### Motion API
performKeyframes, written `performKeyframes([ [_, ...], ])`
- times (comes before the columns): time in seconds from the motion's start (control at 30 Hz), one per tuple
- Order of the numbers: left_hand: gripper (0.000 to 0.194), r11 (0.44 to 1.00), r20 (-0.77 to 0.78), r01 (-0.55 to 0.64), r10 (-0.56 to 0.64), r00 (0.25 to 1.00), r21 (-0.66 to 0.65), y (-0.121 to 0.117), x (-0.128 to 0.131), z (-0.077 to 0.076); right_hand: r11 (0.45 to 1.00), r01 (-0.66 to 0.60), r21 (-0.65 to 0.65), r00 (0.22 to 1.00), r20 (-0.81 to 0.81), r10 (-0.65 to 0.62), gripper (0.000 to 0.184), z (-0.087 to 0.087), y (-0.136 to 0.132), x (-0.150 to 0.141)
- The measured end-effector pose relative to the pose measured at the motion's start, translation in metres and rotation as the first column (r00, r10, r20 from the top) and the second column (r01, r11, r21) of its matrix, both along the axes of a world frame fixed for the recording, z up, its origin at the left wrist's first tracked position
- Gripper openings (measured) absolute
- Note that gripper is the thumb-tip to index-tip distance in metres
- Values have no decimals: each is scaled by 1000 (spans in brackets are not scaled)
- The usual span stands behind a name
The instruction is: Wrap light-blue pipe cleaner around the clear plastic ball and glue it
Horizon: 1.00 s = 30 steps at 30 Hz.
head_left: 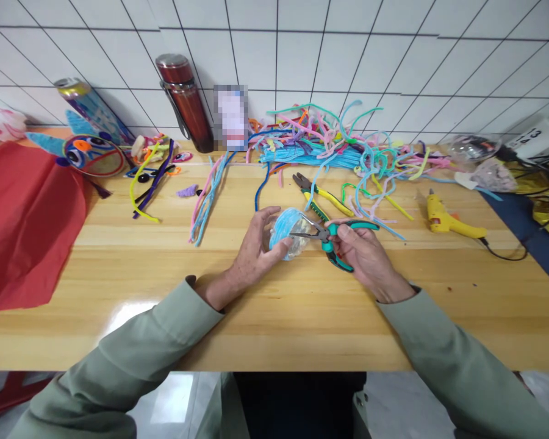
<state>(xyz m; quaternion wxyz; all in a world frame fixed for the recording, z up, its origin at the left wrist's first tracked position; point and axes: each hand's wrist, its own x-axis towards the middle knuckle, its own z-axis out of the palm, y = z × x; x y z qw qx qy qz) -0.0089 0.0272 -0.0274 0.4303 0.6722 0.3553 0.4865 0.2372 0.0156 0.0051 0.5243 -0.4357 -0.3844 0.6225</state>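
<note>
The pliers (324, 234) might be nipping the left thumb (282, 247) if the 2 jaws, standing apart beside it, are slipping off the blue piece (287, 225). The left hand (261, 241) is clasping that piece over the middle of the surface (238, 332); the right hand's (360, 247) grip is wrapping the pliers' handles. Yellow pliers (333, 200) are lying just beyond, hampering far reach; stems (311, 155) are crowding the far side, and a glue gun (452, 225) is resting right.

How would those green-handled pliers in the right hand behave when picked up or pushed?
The pliers are probably heavy for their size, since their nose looks metal. The splayed handles should make them slide rather than roll. The pivot could let them swing shut.
</note>
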Motion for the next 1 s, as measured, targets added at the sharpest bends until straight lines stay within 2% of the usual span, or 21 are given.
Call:
performKeyframes([
  [0.43,63,1000,1,8,-8,1000,-15,-1,0,1,1000,14,11,1000,-5,-14,44,-3,0,0],
  [0.73,63,1000,-15,-11,11,1000,-9,-1,0,2,1000,26,-11,1000,-8,-26,45,4,-1,-3],
  [1.0,63,1000,-23,-29,29,999,10,0,0,1,1000,15,21,1000,11,-15,44,0,-1,-1],
])
